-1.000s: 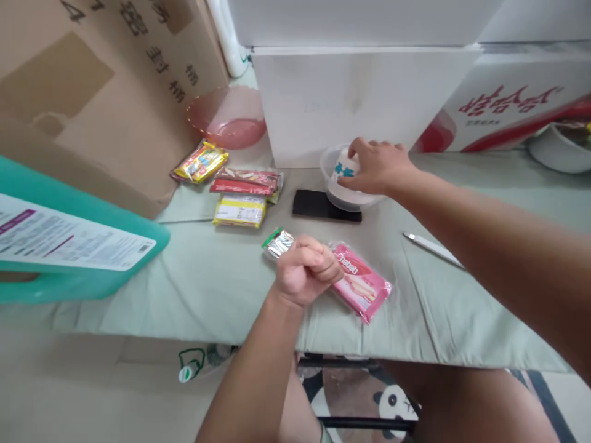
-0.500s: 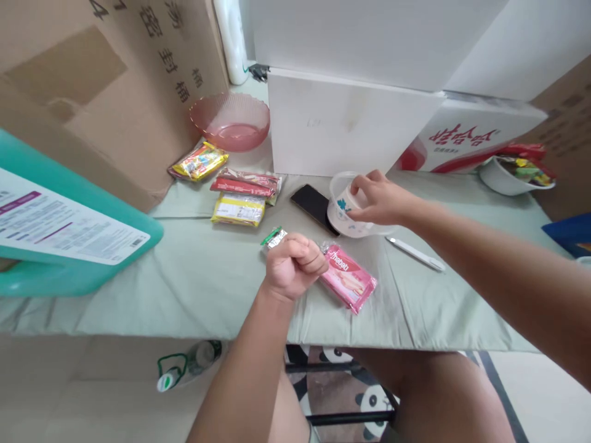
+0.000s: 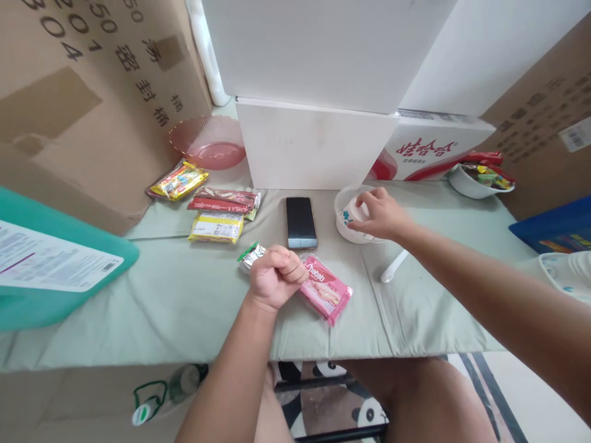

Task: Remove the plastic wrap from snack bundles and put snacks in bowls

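My left hand (image 3: 277, 277) is closed in a fist beside a pink wafer packet (image 3: 329, 292), over its upper left end. Whatever may be inside that fist is hidden. A silver and green packet (image 3: 252, 255) shows just behind the fist. With bent fingers, my right hand (image 3: 381, 215) grips a white paper cup (image 3: 359, 211) with a blue pattern. The cup sits tilted within a translucent plastic bowl (image 3: 342, 200). To the bowl's left lies a black phone (image 3: 301, 223). A white, slim-handled tool (image 3: 392, 267) lies partly behind my right forearm.
Several snack packets (image 3: 217, 203) lie at the left, near a pink glass bowl (image 3: 207, 147). A teal jug (image 3: 60, 264) stands at the left edge. White boxes (image 3: 318, 144) line the back. At the right are a white bowl of snacks (image 3: 480, 181) and patterned cups (image 3: 566, 274).
The phone has turned to lie nearly straight, apart from the plastic bowl. The white slim tool has swung round to another angle. The view has shifted; both hands keep their poses.
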Available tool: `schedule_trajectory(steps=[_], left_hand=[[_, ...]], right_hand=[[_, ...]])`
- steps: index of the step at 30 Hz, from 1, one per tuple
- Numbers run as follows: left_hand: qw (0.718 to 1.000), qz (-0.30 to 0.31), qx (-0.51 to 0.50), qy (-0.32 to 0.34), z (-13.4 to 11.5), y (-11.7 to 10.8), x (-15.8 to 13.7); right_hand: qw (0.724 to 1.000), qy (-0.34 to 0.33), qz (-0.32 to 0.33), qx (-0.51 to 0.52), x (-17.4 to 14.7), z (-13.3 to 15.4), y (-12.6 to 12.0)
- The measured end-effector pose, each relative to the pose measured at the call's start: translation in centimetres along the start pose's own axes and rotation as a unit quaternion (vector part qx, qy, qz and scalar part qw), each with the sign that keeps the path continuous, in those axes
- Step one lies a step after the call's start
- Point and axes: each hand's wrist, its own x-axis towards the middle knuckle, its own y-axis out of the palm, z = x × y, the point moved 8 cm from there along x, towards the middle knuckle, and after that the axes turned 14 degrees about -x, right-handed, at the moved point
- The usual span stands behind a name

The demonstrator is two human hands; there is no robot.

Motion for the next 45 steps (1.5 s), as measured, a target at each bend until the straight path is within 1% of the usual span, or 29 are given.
schedule_trajectory(steps=[2, 4, 6, 8, 10, 11, 13, 14, 15, 16, 17, 18, 20, 23, 25, 27, 28, 29, 30, 31, 32, 33, 34, 36, 38, 39, 40, 42, 45], left_hand=[[1.0, -0.001, 0.004, 0.002, 0.0, -0.1, 0.2], [1.0, -0.005, 0.008, 0.005, -0.2, -0.2, 0.4], [1.0, -0.011, 0.01, 0.008, -0.4, -0.4, 0.5], [1.0, -0.016, 0.01, 0.011, -0.6, -0.4, 0.5], [1.0, -0.016, 0.011, 0.01, -0.7, -0.5, 0.4], [1.0, -0.016, 0.013, 0.009, -0.7, -0.4, 0.3], [1.0, -0.018, 0.019, 0.006, -0.7, -0.4, 0.2], [1.0, -0.019, 0.021, 0.005, -0.6, -0.4, 0.2], [1.0, -0.019, 0.024, 0.003, -0.6, -0.3, 0.1], [0.999, -0.018, 0.026, 0.003, -0.6, -0.2, 0.0], [0.999, -0.018, 0.028, 0.004, -0.6, -0.2, 0.0], [0.999, -0.017, 0.029, 0.005, -0.6, -0.1, -0.1], [0.999, -0.016, 0.032, 0.009, -0.7, 0.0, -0.1], [0.999, -0.015, 0.037, 0.008, -0.7, 0.0, -0.1], [0.999, -0.016, 0.041, 0.008, -0.7, 0.0, -0.1], [0.999, -0.017, 0.046, 0.009, -0.8, 0.0, 0.0], [0.998, -0.019, 0.052, 0.011, -0.8, 0.0, 0.0], [0.998, -0.021, 0.063, 0.01, -0.7, 0.0, 0.0], [0.997, -0.023, 0.078, 0.01, -0.6, 0.1, 0.1], [0.995, -0.025, 0.099, 0.013, -0.5, 0.2, 0.2], [0.992, -0.03, 0.122, 0.019, -0.4, 0.4, 0.3], [0.988, -0.038, 0.146, 0.031, -0.3, 0.5, 0.3], [0.983, -0.05, 0.169, 0.05, -0.3, 0.6, 0.3], [0.966, -0.077, 0.22, 0.109, -0.5, 0.8, 0.0], [0.937, -0.088, 0.294, 0.169, -0.7, 1.2, -0.5], [0.913, -0.085, 0.351, 0.193, -0.7, 1.7, -0.8], [0.881, -0.077, 0.419, 0.207, -0.5, 2.2, -1.1], [0.793, -0.072, 0.571, 0.203, 0.5, 2.9, -1.5], [0.642, -0.118, 0.748, 0.121, 2.8, 2.5, -1.8]], right_hand=[[0.999, -0.038, -0.012, 0.032, -0.4, 1.5, -0.5], [0.994, -0.064, -0.043, 0.08, -1.2, 1.9, -1.8], [0.98, -0.067, -0.106, 0.153, -2.2, 0.4, -3.7], [0.95, -0.033, -0.17, 0.261, -3.4, -3.0, -5.0], [0.897, 0.062, -0.187, 0.396, -4.3, -7.5, -4.6], [0.86, 0.115, -0.171, 0.467, -4.8, -9.4, -3.5], [0.776, 0.2, -0.101, 0.59, -5.5, -11.8, -0.6], [0.746, 0.232, -0.058, 0.621, -5.9, -12.4, 1.0], [0.732, 0.263, -0.02, 0.628, -6.3, -12.8, 2.4], [0.733, 0.297, 0.006, 0.611, -6.8, -13.3, 3.6], [0.745, 0.333, 0.016, 0.577, -7.4, -13.9, 4.6], [0.761, 0.364, 0.015, 0.537, -7.8, -14.7, 5.3], [0.784, 0.405, -0.021, 0.469, -8.5, -16.3, 5.7], [0.801, 0.432, -0.091, 0.404, -9.5, -18.5, 5.3], [0.809, 0.438, -0.13, 0.371, -10.9, -19.5, 4.6], [0.815, 0.441, -0.177, 0.332, -13.3, -19.6, 3.6], [0.825, 0.431, -0.205, 0.302, -14.7, -19.2, 3.0], [0.839, 0.414, -0.23, 0.268, -16.0, -18.3, 2.4], [0.874, 0.358, -0.253, 0.21, -16.8, -16.7, 1.7], [0.909, 0.283, -0.251, 0.176, -17.0, -14.5, 1.7], [0.939, 0.199, -0.228, 0.161, -17.0, -11.9, 2.3], [0.959, 0.124, -0.207, 0.151, -16.9, -9.4, 3.2], [0.968, 0.073, -0.192, 0.143, -16.8, -7.3, 4.2], [0.975, 0.031, -0.187, 0.115, -16.4, -4.4, 6.0], [0.98, 0.022, -0.181, 0.084, -15.7, -2.9, 7.5], [0.982, 0.02, -0.176, 0.073, -15.5, -2.6, 7.9], [0.983, 0.017, -0.171, 0.066, -15.3, -2.4, 8.2], [0.985, 0.015, -0.162, 0.063, -15.3, -2.4, 8.3], [0.987, 0.026, -0.149, 0.061, -15.6, -2.7, 8.0]])
